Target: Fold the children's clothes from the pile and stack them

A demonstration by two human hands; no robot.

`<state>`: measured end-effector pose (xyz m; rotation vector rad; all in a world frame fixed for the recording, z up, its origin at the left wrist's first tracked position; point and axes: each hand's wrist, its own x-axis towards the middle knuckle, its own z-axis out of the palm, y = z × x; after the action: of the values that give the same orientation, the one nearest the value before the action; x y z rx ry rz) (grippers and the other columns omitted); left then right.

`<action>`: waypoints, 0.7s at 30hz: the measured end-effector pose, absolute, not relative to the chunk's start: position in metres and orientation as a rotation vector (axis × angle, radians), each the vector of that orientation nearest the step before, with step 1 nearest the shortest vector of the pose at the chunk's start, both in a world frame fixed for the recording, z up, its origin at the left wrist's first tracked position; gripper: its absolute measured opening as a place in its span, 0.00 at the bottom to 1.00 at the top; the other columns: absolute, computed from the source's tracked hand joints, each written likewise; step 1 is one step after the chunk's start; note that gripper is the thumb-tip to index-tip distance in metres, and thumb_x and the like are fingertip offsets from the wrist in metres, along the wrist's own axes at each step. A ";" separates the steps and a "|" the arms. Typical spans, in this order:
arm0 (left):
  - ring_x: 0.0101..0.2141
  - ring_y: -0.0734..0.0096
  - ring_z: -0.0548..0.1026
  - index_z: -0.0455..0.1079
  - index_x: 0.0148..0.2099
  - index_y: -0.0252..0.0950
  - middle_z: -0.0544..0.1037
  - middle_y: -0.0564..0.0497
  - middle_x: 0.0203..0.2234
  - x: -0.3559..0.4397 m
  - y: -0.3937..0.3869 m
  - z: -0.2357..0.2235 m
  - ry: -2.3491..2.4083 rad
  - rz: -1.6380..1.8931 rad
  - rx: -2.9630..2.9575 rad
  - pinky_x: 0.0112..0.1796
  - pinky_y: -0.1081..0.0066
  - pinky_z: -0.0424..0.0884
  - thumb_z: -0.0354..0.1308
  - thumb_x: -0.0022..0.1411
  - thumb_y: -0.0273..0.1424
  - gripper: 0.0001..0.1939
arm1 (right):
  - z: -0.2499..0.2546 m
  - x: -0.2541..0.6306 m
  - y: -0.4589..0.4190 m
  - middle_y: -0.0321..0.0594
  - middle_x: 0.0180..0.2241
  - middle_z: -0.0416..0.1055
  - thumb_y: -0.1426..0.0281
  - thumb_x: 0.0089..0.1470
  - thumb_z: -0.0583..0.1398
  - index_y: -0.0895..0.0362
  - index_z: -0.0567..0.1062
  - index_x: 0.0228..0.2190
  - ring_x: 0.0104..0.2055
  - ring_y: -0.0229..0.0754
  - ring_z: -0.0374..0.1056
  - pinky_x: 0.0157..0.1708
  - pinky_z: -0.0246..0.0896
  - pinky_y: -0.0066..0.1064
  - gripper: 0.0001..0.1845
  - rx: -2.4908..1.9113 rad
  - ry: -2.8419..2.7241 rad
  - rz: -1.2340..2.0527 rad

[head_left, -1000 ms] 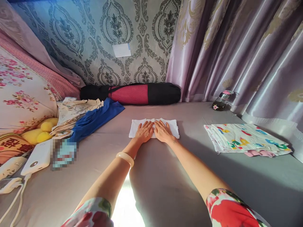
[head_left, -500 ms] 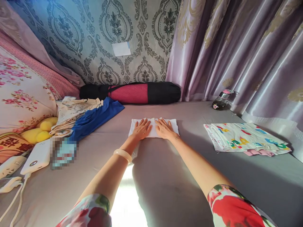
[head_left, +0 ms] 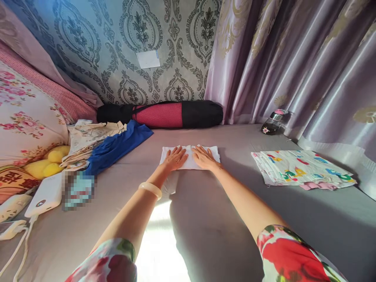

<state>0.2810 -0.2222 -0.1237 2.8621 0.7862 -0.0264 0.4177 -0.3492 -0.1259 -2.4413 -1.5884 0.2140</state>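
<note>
A folded white cloth [head_left: 189,161] lies flat on the grey bed sheet [head_left: 217,219], straight in front of me. My left hand [head_left: 175,158] rests palm down on its left half, fingers stretched out and pointing away from me. On the right half my right hand [head_left: 204,158] lies flat in the same way, with its fingers extended. A narrow strip of white cloth shows between the two hands. Neither hand grips anything. A pale bangle [head_left: 150,190] circles my left wrist.
To the right are folded printed cloths [head_left: 305,168] and a dark bottle [head_left: 273,122]. Blue clothing [head_left: 117,149], yellow plush [head_left: 48,162] and a white power bank [head_left: 45,196] with a cable lie left. A black and red rolled bag [head_left: 160,115] lies along the wall.
Both hands stay flat on the white cloth, with hardly any shift. The whole view has moved very slightly, and the sunlit patch on the sheet has changed shape a little.
</note>
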 end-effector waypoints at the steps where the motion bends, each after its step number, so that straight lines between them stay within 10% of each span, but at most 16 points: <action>1: 0.68 0.58 0.49 0.52 0.70 0.40 0.53 0.47 0.69 0.279 -0.220 -0.123 0.799 -0.002 2.877 0.64 0.47 0.47 0.33 0.72 0.44 0.30 | -0.125 0.421 -0.352 0.42 0.69 0.47 0.64 0.66 0.38 0.56 0.56 0.66 0.71 0.47 0.39 0.66 0.35 0.55 0.30 -2.457 -1.566 0.200; 15: 0.68 0.54 0.48 0.51 0.70 0.38 0.53 0.42 0.69 0.269 -0.203 -0.138 0.898 0.044 2.870 0.63 0.43 0.45 0.31 0.72 0.45 0.31 | -0.139 0.436 -0.370 0.48 0.69 0.47 0.63 0.67 0.40 0.61 0.56 0.65 0.71 0.51 0.38 0.66 0.35 0.56 0.30 -2.592 -1.431 0.093; 21: 0.60 0.57 0.66 0.63 0.63 0.43 0.70 0.44 0.60 0.280 -0.180 -0.121 0.866 0.007 2.904 0.62 0.44 0.47 0.42 0.68 0.31 0.24 | -0.130 0.454 -0.364 0.48 0.57 0.67 0.65 0.68 0.42 0.56 0.70 0.54 0.59 0.50 0.60 0.60 0.47 0.45 0.24 -2.553 -1.535 -0.027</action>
<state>0.2798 -0.1797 -0.1209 2.9040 0.8665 0.0069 0.4535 -0.3645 -0.1304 -2.5526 -1.5350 -0.0274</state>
